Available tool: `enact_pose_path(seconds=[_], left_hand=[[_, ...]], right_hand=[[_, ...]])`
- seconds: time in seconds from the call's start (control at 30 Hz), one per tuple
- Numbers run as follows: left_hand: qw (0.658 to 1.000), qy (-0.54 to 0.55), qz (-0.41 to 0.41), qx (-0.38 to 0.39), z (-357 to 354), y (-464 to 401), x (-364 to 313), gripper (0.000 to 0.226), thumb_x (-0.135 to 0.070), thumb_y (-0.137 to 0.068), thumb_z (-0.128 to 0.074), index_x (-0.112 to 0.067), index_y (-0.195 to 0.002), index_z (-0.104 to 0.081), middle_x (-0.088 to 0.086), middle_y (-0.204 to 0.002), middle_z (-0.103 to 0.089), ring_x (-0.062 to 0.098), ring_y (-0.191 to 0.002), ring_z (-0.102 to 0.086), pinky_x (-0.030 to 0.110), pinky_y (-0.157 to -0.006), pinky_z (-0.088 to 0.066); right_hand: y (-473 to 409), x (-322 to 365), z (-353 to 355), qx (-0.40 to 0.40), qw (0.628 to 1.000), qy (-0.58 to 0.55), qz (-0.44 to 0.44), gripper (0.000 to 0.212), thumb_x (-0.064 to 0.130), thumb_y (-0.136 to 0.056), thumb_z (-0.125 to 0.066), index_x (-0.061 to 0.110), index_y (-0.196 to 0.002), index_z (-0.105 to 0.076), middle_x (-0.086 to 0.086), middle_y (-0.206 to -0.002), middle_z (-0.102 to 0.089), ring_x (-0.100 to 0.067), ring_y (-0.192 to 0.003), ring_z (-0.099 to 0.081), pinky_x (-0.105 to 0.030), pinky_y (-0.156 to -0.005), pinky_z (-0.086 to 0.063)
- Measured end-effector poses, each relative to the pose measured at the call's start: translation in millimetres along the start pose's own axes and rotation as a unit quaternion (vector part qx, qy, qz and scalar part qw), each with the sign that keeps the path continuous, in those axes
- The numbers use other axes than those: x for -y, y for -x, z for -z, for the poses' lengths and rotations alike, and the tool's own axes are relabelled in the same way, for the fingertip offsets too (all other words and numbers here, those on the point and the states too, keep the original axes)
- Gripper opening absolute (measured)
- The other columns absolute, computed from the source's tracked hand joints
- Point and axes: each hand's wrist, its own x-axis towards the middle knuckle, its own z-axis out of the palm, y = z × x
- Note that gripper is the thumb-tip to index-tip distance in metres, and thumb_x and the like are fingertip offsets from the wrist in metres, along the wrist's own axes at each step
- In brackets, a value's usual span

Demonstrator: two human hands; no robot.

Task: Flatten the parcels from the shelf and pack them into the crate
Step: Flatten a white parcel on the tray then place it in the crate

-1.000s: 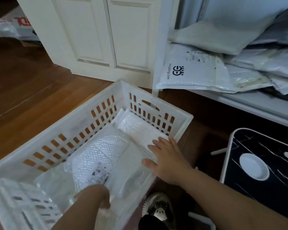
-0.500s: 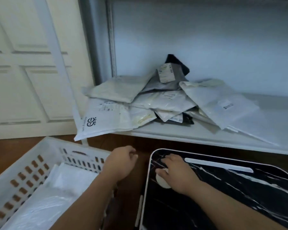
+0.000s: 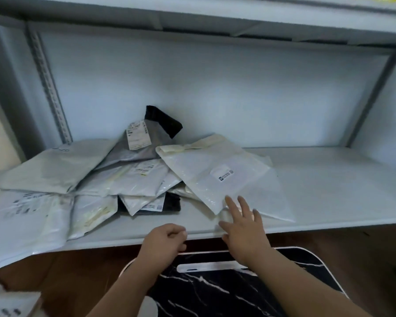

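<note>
Both forearms are bare right down to the bottom edge of the view, with no sleeve showing. The left hand (image 3: 164, 242) and the right hand (image 3: 245, 234) wear no gloves, rings, watch or bands.

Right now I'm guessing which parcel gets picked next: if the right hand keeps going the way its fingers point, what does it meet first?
Most likely the white parcel on the shelf: the right hand has straight fingers reaching its near corner, though actual contact is unclear.
</note>
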Motion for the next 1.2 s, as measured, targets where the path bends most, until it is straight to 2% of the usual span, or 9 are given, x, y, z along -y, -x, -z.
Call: enact_pose_path(seconds=[0.13,0.27,0.37,0.5,0.6,0.7,0.83,1.03,1.2], left_hand=[[0.993,0.101,0.054,-0.022,-8.3,-12.2,-6.9,0.012,-0.016,-0.094,-0.058,-0.011,-0.100,-0.067,0.008,-0.096,-0.071,0.016,-0.083,-0.070,0.026,-0.072,-0.054],[0.969,0.223,0.099,-0.044,-11.2,-21.2,-15.2,0.024,-0.028,-0.091,-0.064,-0.007,-0.102,-0.063,0.009,-0.097,-0.068,0.022,-0.090,-0.067,0.036,-0.084,-0.054],[0.951,0.286,0.111,-0.033,-14.1,-22.7,-18.8,0.034,-0.041,-0.085,-0.067,-0.012,-0.104,-0.064,0.003,-0.095,-0.073,0.022,-0.092,-0.068,0.042,-0.085,-0.054],[0.931,0.344,0.103,-0.063,-20.2,-7.1,-2.3,0.027,-0.004,-0.091,-0.059,-0.001,-0.118,-0.059,0.016,-0.102,-0.071,0.031,-0.089,-0.067,0.041,-0.074,-0.053],[0.954,0.280,0.099,-0.039,-23.6,23.0,18.2,0.025,0.009,-0.092,-0.051,-0.008,-0.107,-0.061,0.013,-0.100,-0.069,0.030,-0.088,-0.065,0.038,-0.070,-0.051],[0.972,0.201,0.114,0.036,-17.3,54.4,46.4,0.028,0.010,-0.086,-0.056,-0.009,-0.106,-0.061,0.017,-0.097,-0.071,0.035,-0.089,-0.066,0.043,-0.075,-0.052],[0.975,0.056,0.178,0.121,-9.7,89.8,89.4,0.059,-0.014,-0.049,-0.068,-0.005,-0.107,-0.064,0.021,-0.106,-0.069,0.041,-0.102,-0.063,0.050,-0.094,-0.048],[0.923,-0.300,0.227,-0.079,-24.4,112.0,153.6,0.055,-0.030,-0.079,-0.051,-0.005,-0.128,-0.049,0.018,-0.126,-0.055,0.037,-0.110,-0.053,0.039,-0.089,-0.042],[0.845,-0.514,-0.110,-0.098,-65.9,119.3,159.5,0.064,-0.052,-0.086,-0.042,-0.029,-0.145,-0.038,0.015,-0.149,-0.038,0.042,-0.136,-0.034,0.053,-0.112,-0.016]], right_hand=[[-27.0,8.6,-2.6,-0.001,0.999,0.046,0.016,0.052,0.024,-0.096,-0.045,0.018,-0.147,-0.032,-0.006,-0.160,0.003,-0.035,-0.146,0.004,-0.055,-0.116,-0.007],[-15.6,17.7,-1.7,-0.193,0.978,0.038,0.063,0.041,0.029,-0.080,-0.063,0.011,-0.117,-0.063,-0.005,-0.121,-0.053,-0.027,-0.105,-0.047,-0.042,-0.090,-0.040],[27.9,31.4,-17.6,-0.261,0.950,-0.019,0.171,0.032,0.035,-0.081,-0.060,0.015,-0.106,-0.066,0.002,-0.108,-0.059,-0.019,-0.092,-0.055,-0.035,-0.082,-0.043],[88.8,35.6,-58.8,-0.286,0.918,-0.033,0.274,0.010,0.040,-0.083,-0.057,0.034,-0.081,-0.065,0.014,-0.094,-0.063,-0.009,-0.086,-0.060,-0.026,-0.081,-0.041],[121.2,20.4,-70.9,-0.364,0.891,-0.193,0.190,0.020,0.045,-0.088,-0.060,0.028,-0.078,-0.060,0.009,-0.099,-0.061,-0.011,-0.101,-0.057,-0.027,-0.087,-0.040],[144.2,-6.9,-70.4,-0.341,0.883,-0.312,-0.085,0.037,0.051,-0.086,-0.056,0.019,-0.106,-0.060,-0.002,-0.121,-0.051,-0.020,-0.115,-0.046,-0.034,-0.095,-0.033],[175.9,-47.1,-86.7,-0.066,0.831,-0.406,-0.374,0.084,0.060,-0.080,-0.061,0.026,-0.149,-0.028,-0.011,-0.157,-0.012,-0.033,-0.141,-0.021,-0.054,-0.111,-0.028],[216.0,-31.8,-120.5,0.120,0.926,-0.243,-0.261,0.075,0.079,-0.084,-0.021,0.050,-0.148,0.006,0.001,-0.160,0.019,-0.029,-0.148,0.009,-0.058,-0.116,-0.010],[204.1,21.5,-127.2,0.032,0.982,-0.151,-0.108,0.064,0.072,-0.092,-0.019,0.039,-0.145,-0.033,-0.012,-0.157,-0.025,-0.037,-0.145,-0.014,-0.060,-0.109,-0.013]])
